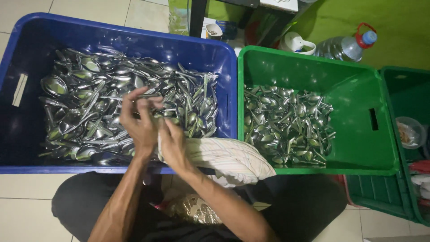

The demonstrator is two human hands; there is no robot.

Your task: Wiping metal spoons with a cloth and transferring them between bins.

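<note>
Both forearms are bare, with no sleeves, watch or rings showing. The left hand (139, 127) and right hand (172, 145) are ungloved. Dark trousers cover the legs.

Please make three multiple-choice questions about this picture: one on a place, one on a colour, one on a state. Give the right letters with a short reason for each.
1. Where does the striped cloth lie?
A. Over the near rim of the blue crate
B. Inside the green crate
C. On the floor by the bottle

2. What colour is the crate right of the blue one?
A. Red
B. Green
C. Grey

3. What is the left hand doing?
A. Resting flat on the floor
B. Holding a piece of cutlery above the pile
C. Gripping the bottle

Answers:
1. A, the cloth drapes over the rim under the right hand.
2. B, its walls are plainly green.
3. B, its fingers close round a thin metal handle over the blue crate's spoons.
</note>
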